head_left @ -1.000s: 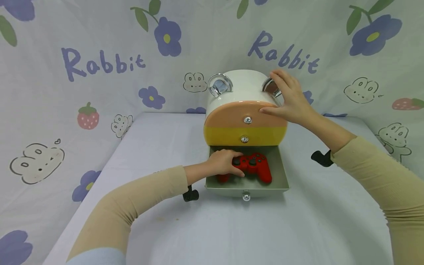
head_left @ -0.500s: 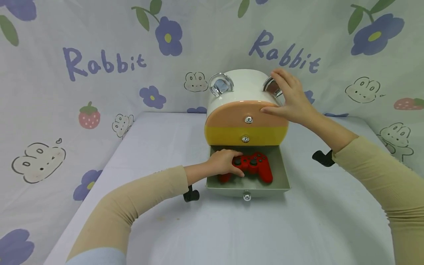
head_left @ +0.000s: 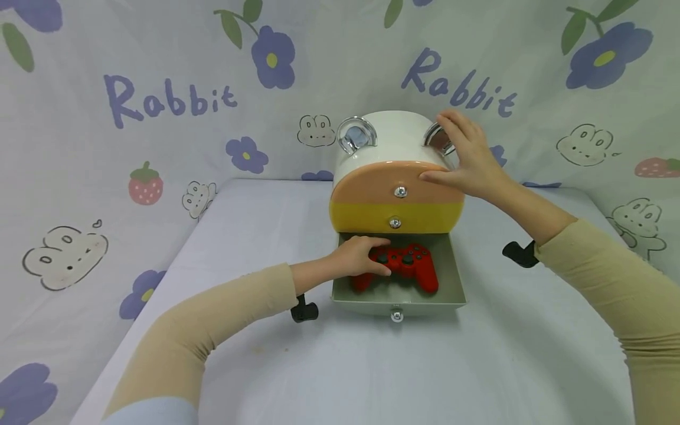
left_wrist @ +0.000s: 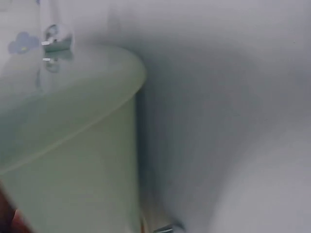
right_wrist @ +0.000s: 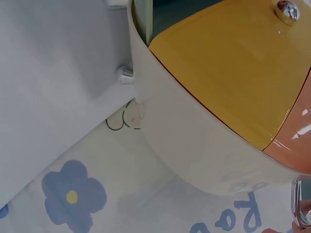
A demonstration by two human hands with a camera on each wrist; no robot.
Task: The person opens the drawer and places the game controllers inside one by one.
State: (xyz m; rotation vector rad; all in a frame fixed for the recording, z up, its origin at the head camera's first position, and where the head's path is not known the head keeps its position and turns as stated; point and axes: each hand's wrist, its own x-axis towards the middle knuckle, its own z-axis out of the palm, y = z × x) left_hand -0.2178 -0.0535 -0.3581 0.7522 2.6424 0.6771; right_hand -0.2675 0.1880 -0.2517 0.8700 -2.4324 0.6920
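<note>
A small cabinet [head_left: 395, 136] with a white rounded body has an orange drawer [head_left: 372, 183], a yellow drawer [head_left: 366, 218] and a pulled-out grey-green bottom drawer [head_left: 395, 295]. Inside the bottom one lies a red game controller [head_left: 425, 274]. My left hand [head_left: 357, 257] is over the controller's left side, thumb and fingers spread apart; part of the left grip is hidden. High on the right, my right hand [head_left: 470, 159] rests against the cabinet, thumb on the orange front and straight fingers at the right chrome ring [head_left: 438, 139]. The left wrist view shows mainly the bottom drawer's outside [left_wrist: 87, 160].
Another chrome ring [head_left: 356, 136] stands at the cabinet's top left. Round silver knobs [head_left: 401, 192] project from the drawer fronts. The cabinet is on a table with a white cloth [head_left: 297, 378], before a curtain [head_left: 175, 47] printed with rabbits and flowers.
My left hand has shifted slightly up and back to the left, showing more of the controller. The controller stays in the drawer, and my right hand keeps its place on the cabinet.
</note>
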